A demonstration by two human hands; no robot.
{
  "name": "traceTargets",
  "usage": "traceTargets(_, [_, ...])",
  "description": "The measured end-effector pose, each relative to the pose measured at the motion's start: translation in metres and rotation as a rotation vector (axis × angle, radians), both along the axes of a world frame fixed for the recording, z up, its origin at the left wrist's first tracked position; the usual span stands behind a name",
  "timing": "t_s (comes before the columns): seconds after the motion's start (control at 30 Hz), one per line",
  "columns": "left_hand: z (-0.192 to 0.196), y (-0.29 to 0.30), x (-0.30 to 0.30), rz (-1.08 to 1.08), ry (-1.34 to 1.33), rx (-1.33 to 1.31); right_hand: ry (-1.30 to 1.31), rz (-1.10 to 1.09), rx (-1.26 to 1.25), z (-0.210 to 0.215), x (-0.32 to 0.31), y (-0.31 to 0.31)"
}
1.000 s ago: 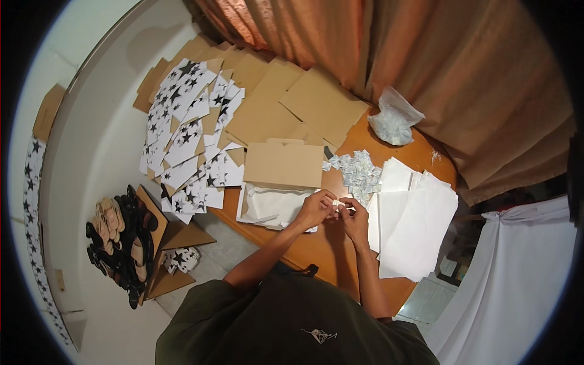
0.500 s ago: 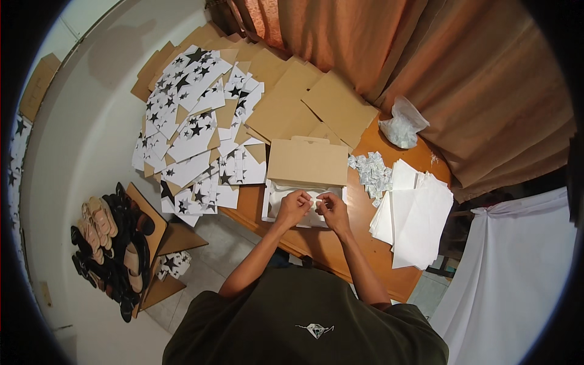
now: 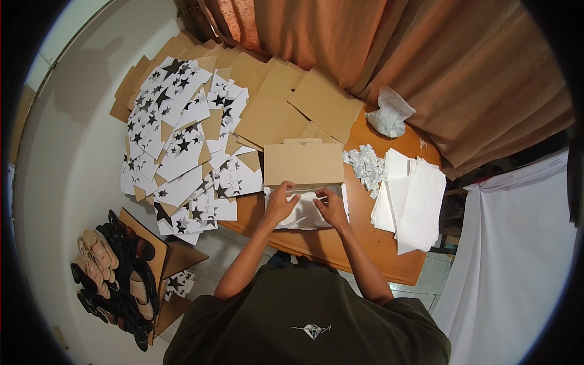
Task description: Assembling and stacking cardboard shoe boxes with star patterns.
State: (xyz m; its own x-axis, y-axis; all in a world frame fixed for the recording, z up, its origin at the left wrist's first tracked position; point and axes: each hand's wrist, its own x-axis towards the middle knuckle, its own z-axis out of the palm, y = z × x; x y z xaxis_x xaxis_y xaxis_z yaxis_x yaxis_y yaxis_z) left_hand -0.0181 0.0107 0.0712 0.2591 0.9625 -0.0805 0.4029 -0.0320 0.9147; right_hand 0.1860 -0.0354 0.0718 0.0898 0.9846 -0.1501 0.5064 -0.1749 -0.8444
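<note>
An open cardboard box (image 3: 304,163) stands on the table before me, its brown lid raised at the far side. White tissue paper (image 3: 302,210) lines the inside. My left hand (image 3: 280,204) is over the left part of the box, fingers curved and thumb apart from them. Over the right part is my right hand (image 3: 331,208), its fingers and thumb spread a little, near the paper. Nothing distinct shows in either hand; whether the fingertips touch the paper is hard to make out.
Right of the box lie small pale packets (image 3: 366,168) and a stack of white paper sheets (image 3: 413,198), with a clear plastic bag (image 3: 390,114) behind. Flat brown cardboard (image 3: 325,100) and star-printed boxes (image 3: 176,131) pile up at the back and left. Shoes (image 3: 115,267) sit low at left.
My hands have moved apart from their close meeting over the box, and the fingers have loosened. More of the tissue paper shows between them. The whole view has shifted slightly.
</note>
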Motion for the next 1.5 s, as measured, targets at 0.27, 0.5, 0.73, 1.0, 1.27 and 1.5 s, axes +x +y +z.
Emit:
traceTargets(0.27, [0.012, 0.097, 0.017, -0.018, 0.158, 0.188, -0.005, 0.006, 0.054, 0.019, 0.002, 0.082])
traceTargets(0.5, [-0.002, 0.153, 0.031, -0.033, 0.509, 0.35, -0.252, 0.039, 0.134, 0.013, 0.001, 0.142])
traceTargets(0.73, [-0.01, 0.178, 0.04, -0.113, 0.606, 0.277, -0.41, 0.014, 0.12, -0.009, 0.014, 0.185])
traceTargets(1.0, [0.039, 0.166, 0.045, -0.15, 0.471, 0.246, -0.381, 0.012, 0.22, 0.033, 0.027, 0.166])
traceTargets(1.27, [0.07, 0.106, 0.018, -0.13, 0.24, 0.367, -0.571, 0.042, 0.465, 0.081, 0.016, 0.1])
traceTargets(1.5, [0.095, 0.033, -0.005, -0.209, 0.298, 0.54, -0.528, 0.051, 0.557, 0.093, 0.002, 0.027])
